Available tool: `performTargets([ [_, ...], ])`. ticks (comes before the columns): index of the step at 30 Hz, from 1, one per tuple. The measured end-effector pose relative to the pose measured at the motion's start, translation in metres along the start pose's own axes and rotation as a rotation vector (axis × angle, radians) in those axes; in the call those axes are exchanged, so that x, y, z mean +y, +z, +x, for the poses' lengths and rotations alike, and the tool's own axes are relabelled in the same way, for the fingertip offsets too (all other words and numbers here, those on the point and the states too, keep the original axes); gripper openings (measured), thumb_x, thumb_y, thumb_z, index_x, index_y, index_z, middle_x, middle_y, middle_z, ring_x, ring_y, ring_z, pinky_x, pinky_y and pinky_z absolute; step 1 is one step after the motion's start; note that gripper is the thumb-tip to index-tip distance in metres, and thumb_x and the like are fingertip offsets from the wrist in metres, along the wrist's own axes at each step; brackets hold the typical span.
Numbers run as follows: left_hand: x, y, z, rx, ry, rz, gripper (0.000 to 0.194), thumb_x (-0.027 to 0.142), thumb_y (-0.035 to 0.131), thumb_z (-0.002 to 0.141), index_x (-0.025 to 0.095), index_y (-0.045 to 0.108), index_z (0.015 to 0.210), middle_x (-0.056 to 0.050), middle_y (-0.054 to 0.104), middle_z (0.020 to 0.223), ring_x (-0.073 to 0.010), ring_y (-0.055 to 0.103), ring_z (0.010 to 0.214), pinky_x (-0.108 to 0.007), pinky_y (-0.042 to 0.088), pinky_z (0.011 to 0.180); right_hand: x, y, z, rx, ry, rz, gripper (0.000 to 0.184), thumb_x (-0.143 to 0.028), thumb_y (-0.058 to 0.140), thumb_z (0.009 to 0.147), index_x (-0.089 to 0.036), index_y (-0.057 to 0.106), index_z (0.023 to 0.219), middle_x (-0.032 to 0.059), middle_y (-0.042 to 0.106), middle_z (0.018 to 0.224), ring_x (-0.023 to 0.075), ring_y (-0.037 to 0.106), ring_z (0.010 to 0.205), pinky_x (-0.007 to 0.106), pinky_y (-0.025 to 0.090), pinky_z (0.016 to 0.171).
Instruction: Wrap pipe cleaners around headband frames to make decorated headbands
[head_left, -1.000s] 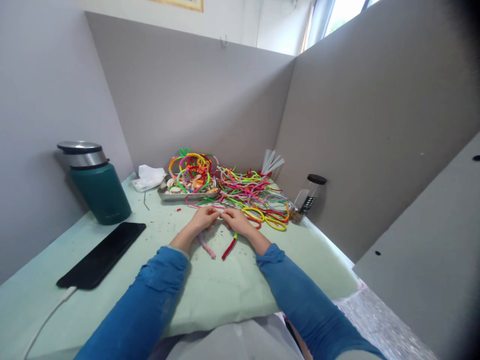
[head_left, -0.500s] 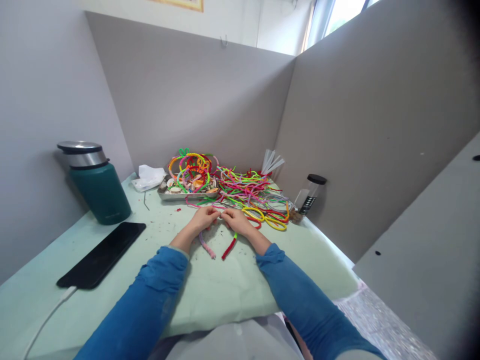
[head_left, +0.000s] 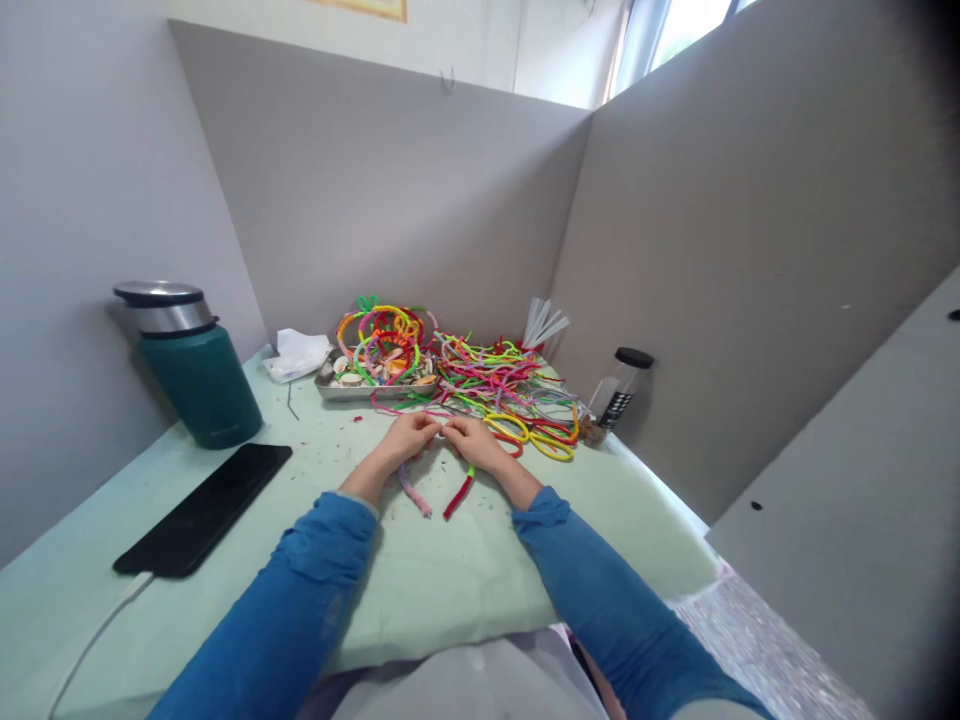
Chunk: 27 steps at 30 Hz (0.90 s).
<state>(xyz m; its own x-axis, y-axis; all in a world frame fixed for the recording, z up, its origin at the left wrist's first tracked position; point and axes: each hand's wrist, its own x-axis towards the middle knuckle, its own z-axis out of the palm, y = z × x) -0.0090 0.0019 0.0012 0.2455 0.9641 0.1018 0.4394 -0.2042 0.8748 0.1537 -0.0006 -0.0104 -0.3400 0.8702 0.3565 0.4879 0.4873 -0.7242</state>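
Note:
My left hand and my right hand meet fingertip to fingertip over the table, both closed in a pinch. Between them they hold a headband wrapped in fuzzy pipe cleaners. One end, lilac and pink, sticks out below my left hand; the other, lime green and red, below my right. My fingers hide its middle, and whatever small piece they pinch there is too covered to make out. Just right of my right hand lie bent yellow and red pipe-cleaner loops.
Behind my hands stands a metal tray of shells and coloured headbands. A heap of pipe cleaners lies beside it, near a clear jar. On the left are a green bottle, a phone with cable, and tissues.

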Motion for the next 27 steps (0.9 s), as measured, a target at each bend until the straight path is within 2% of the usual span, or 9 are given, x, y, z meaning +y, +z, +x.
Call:
performTargets([
  [27, 0.0012, 0.0003, 0.0000, 0.013, -0.005, 0.063, 0.020, 0.033, 0.052, 0.076, 0.014, 0.059, 0.073, 0.003, 0.054, 0.054, -0.0063, 0.041, 0.035, -0.019, 0.031, 0.036, -0.0008, -0.0004, 0.0002, -0.004, -0.011, -0.053, 0.023, -0.026, 0.048, 0.082, -0.016, 0.059, 0.064, -0.0030, 0.052, 0.055, 0.0109, 0.044, 0.055, 0.021, 0.028, 0.052],
])
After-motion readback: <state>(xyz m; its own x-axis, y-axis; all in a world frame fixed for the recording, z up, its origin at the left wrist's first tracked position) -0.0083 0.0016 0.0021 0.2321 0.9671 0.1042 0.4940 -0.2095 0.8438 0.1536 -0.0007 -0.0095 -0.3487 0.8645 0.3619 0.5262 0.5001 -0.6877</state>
